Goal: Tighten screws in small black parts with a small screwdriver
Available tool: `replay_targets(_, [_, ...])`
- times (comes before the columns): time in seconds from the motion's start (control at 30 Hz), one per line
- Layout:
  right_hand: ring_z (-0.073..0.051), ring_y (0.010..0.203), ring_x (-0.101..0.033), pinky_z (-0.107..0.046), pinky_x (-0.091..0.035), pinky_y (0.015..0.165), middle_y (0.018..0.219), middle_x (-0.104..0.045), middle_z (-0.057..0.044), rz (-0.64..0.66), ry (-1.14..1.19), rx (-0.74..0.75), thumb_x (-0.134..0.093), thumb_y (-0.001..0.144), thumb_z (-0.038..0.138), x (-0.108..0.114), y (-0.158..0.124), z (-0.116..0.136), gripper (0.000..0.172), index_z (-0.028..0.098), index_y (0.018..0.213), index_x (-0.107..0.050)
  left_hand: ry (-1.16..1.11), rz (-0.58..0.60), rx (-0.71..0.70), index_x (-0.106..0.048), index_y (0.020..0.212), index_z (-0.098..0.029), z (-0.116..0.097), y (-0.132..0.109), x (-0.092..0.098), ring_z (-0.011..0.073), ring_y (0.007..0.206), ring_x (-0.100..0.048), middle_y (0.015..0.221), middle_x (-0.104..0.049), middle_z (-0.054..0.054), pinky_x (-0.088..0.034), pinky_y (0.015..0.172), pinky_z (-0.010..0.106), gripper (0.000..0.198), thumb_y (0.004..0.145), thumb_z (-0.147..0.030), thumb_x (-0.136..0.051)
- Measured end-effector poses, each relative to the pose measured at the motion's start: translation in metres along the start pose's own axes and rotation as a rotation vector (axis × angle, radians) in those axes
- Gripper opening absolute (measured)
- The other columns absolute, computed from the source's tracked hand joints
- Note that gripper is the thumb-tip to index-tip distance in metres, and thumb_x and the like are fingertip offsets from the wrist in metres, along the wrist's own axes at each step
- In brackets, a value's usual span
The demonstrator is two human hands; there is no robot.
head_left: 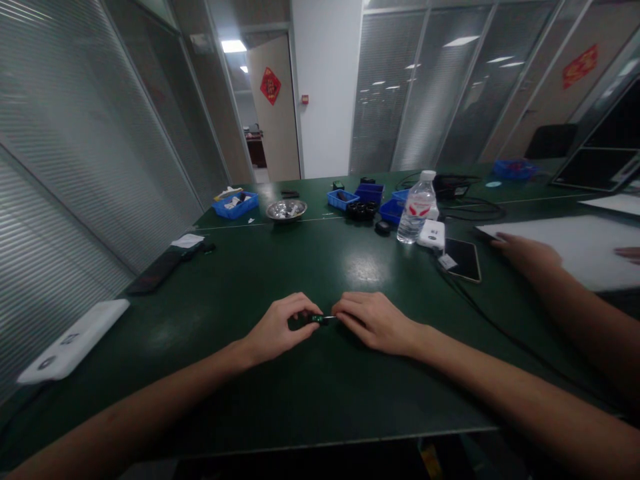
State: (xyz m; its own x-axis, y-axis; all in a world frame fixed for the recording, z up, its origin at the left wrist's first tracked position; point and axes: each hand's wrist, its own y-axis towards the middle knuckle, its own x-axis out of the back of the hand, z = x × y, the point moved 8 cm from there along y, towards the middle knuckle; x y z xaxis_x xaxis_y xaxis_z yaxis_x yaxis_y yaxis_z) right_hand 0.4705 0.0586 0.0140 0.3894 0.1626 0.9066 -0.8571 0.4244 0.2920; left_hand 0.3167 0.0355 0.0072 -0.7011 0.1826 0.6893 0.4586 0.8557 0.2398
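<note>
Over the near middle of the green table (225, 267), my left hand (277, 328) pinches a small black-and-green piece (317, 319) between thumb and fingers. A thin bright metal shaft (330, 317) runs from that piece toward the right. The fingertips of my right hand (373, 321) are closed at the far end of the shaft, and they hide whatever else is there. The piece is too small for me to tell its exact kind.
At the back stand a metal bowl (287, 211), a blue basket (235, 205) and several blue bins (370, 193). To the right are a water bottle (414, 212), a phone (465, 260), a cable (480, 310) and another person's hand (533, 253) on white sheets (580, 233).
</note>
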Motion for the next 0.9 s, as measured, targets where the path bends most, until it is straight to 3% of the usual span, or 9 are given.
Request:
replay_targets(0.37, [-0.014,0.079,-0.059,-0.026,-0.043,0.069,0.101,-0.063,-0.006,0.006,-0.003,-0.003,-0.044,0.105,0.031,-0.0034,-0.0012,0.0002,0.024,0.019,0.114,-0.062,0.002,-0.015,0.001,-0.069,0.112,-0.019,-0.0007,-0.0014,0.0010,0.0175,0.093,-0.061,0.104,-0.067,0.005,-0.050,0.081,0.030,0.019,0.093,-0.023,-0.066])
replay_targets(0.67, [-0.013,0.076,-0.056,-0.026,-0.041,0.066,0.099,-0.061,-0.005,0.025,0.012,-0.019,-0.041,0.106,0.033,-0.0053,-0.0011,0.0036,0.025,0.019,0.110,-0.061,-0.038,-0.008,-0.091,-0.071,0.116,-0.019,-0.0055,-0.0042,0.0010,0.0170,0.092,-0.062,0.105,-0.067,0.007,-0.052,0.079,0.029,0.023,0.094,-0.023,-0.066])
replay_targets(0.9, [-0.012,0.073,-0.056,-0.026,-0.040,0.067,0.092,-0.062,-0.003,0.039,0.072,-0.039,-0.038,0.107,0.033,-0.0075,-0.0011,0.0045,0.026,0.018,0.106,-0.059,-0.013,-0.099,-0.153,-0.070,0.118,-0.017,-0.0064,-0.0079,0.0058,0.0152,0.081,-0.062,0.094,-0.067,0.006,-0.051,0.075,0.029,0.026,0.093,-0.024,-0.068])
